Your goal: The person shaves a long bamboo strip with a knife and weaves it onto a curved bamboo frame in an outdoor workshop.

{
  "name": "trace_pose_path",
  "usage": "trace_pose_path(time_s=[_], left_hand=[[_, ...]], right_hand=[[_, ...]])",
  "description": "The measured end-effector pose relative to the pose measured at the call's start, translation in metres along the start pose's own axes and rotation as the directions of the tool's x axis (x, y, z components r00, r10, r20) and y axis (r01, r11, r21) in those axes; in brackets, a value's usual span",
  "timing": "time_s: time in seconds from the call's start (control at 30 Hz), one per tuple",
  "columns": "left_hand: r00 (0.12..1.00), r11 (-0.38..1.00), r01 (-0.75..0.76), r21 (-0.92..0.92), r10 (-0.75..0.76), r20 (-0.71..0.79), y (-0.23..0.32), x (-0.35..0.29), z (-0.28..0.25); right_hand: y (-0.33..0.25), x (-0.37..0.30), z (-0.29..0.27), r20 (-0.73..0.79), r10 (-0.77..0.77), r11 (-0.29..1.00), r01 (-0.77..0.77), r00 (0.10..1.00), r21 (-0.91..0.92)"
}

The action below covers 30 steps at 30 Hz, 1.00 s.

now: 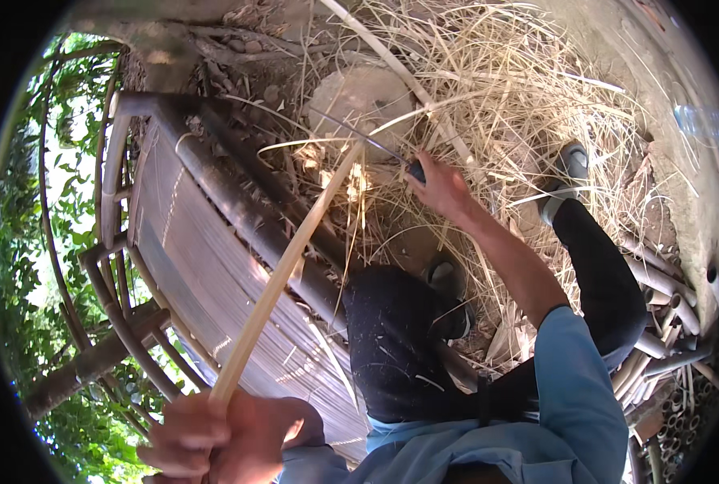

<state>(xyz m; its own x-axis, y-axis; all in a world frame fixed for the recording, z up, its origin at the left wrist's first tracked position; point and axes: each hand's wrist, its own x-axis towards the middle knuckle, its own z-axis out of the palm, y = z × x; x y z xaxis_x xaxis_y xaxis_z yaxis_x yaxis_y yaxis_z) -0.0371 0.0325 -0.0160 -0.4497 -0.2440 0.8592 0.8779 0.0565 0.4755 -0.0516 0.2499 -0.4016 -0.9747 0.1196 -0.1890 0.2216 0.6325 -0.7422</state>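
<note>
Left hand, near left, is wrapped snugly around the near end of a long wood-like strip, pretty straight, pale honey-yellow, slanting off toward the far middle. Skinny curls stick out around its far tip, right by the knife. Right hand's clamped on the dark handle. Straw-coloured shavings heap up far right.

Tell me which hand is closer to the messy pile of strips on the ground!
Right. The right hand, holding a dark-handled tool, is at the left side of the pile; the left hand, holding a long pale strip, is farther away at the picture's lower left.
</note>
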Motion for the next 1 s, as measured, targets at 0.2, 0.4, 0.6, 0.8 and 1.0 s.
trace_pose_path(time_s=[0.2, 0.4, 0.6, 0.8, 1.0], left_hand=[[0.980, 0.990, -0.048, -0.134, 0.073, 0.187, -0.005, 0.011, -0.007], [0.919, 0.947, 0.205, -0.248, -0.099, 0.383, -0.014, -0.004, 0.025], [0.985, 0.950, 0.147, -0.276, -0.115, 0.129, -0.018, -0.009, 0.006], [0.971, 0.910, 0.229, -0.344, -0.190, 0.144, -0.021, -0.009, 0.011], [0.964, 0.899, 0.256, -0.354, -0.209, 0.167, -0.020, -0.005, -0.002]], right_hand=[[0.008, -0.031, -0.018, -0.045, 0.111, 0.984, -0.103, 0.993, 0.144], [0.020, -0.032, -0.004, -0.122, 0.069, 0.998, -0.070, 0.990, 0.000], [-0.033, -0.029, -0.011, -0.213, -0.326, 0.909, 0.368, 0.921, 0.197], [0.042, 0.017, 0.005, -0.115, 0.036, 0.986, -0.016, 0.993, 0.165], [-0.010, -0.009, 0.005, -0.296, -0.459, 0.838, 0.519, 0.838, 0.171]])
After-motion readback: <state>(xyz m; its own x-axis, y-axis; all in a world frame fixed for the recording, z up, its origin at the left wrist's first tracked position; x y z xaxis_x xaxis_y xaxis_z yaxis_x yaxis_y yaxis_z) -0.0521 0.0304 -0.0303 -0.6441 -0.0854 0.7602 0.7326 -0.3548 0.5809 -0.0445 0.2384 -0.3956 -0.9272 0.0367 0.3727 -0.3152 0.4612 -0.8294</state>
